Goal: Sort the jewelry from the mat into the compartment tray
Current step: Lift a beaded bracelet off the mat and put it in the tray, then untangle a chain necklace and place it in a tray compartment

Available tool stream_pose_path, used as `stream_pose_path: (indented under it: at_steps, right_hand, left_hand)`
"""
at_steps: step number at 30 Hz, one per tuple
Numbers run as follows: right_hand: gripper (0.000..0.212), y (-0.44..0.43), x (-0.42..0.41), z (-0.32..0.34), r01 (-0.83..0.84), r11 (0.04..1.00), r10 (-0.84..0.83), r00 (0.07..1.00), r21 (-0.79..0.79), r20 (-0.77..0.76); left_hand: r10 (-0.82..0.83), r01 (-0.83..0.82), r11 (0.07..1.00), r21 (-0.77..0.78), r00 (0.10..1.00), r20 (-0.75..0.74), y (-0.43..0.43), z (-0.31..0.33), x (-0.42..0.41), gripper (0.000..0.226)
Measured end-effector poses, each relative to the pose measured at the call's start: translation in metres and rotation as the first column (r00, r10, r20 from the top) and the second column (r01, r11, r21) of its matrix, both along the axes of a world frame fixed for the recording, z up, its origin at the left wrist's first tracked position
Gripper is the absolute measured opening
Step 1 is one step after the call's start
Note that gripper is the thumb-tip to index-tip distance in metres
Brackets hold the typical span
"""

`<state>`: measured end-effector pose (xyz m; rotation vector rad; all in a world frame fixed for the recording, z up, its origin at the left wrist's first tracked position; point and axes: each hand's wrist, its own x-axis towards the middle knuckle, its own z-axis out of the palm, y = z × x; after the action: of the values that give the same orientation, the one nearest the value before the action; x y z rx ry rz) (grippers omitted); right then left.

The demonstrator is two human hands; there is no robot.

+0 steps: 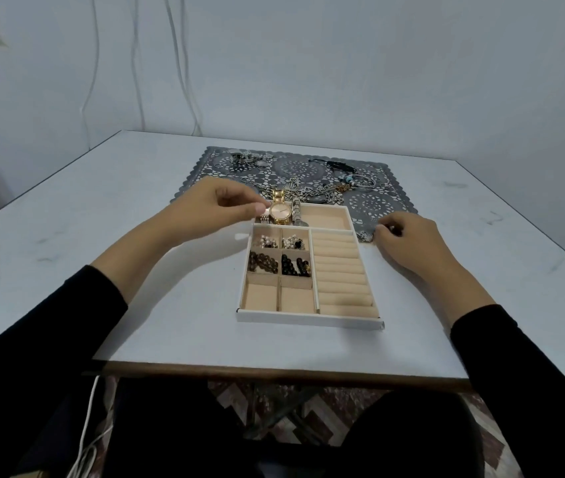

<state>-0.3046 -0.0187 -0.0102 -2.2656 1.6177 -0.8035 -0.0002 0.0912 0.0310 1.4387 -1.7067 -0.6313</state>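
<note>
The left hand [219, 205] covers the tray's [308, 320] far corner. The curled right hand [408, 243] hides its hold. The jewelry [322, 194] on the mat [370, 205] blurs together.

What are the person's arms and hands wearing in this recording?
Both arms wear long black sleeves, the left sleeve and right sleeve ending partway up the forearm. The left hand and right hand are bare: no gloves, and no rings, bracelets or wristwatch visible on them.

Dim, cool, even light; soft shadows; wide-angle bowing, slight blur throughout.

Home: lace mat [370, 203], patterned rug [339, 405]
</note>
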Motion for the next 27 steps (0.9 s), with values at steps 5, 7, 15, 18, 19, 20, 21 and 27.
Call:
stream_pose_path:
  at_steps: [5,7,15,18,19,20,21,27]
  right_hand:
    - [0.021,-0.025,0.008,0.005,0.03,0.999,-0.027,0.997,-0.036,0.069]
    - [0.022,-0.036,0.013,0.009,0.022,0.999,-0.018,0.996,-0.044,0.092]
    - [0.032,-0.079,0.039,0.015,-0.045,0.997,0.046,0.999,-0.069,0.016]
    - [0.033,-0.096,0.048,0.014,-0.054,0.995,0.053,0.999,-0.086,-0.004]
    - [0.034,-0.102,0.05,0.013,-0.056,0.994,0.055,0.998,-0.09,-0.018]
    - [0.034,-0.107,0.052,0.012,-0.059,0.994,0.056,0.998,-0.097,-0.034]
    - [0.034,-0.112,0.055,0.011,-0.062,0.993,0.057,0.997,-0.1,-0.051]
    - [0.032,-0.133,0.06,0.003,-0.089,0.992,0.08,0.992,-0.089,-0.095]
  left_hand:
    - [0.193,-0.19,0.976,-0.106,0.981,0.018,-0.041,-0.005,0.005,0.018]
    - [0.238,-0.228,0.964,-0.134,0.969,0.067,-0.058,-0.01,0.008,0.02]
    - [0.198,-0.171,0.98,-0.103,0.908,0.369,-0.115,-0.032,0.034,0.029]
    - [0.138,-0.123,0.99,-0.063,0.892,0.431,-0.129,-0.035,0.037,0.034]
    - [0.117,-0.104,0.993,-0.053,0.883,0.454,-0.133,-0.035,0.036,0.035]
    - [0.096,-0.087,0.995,-0.04,0.873,0.477,-0.138,-0.036,0.037,0.037]
    - [0.076,-0.074,0.997,-0.024,0.862,0.5,-0.142,-0.037,0.037,0.039]
    - [0.002,-0.038,0.998,0.054,0.83,0.558,-0.162,-0.04,0.039,0.044]
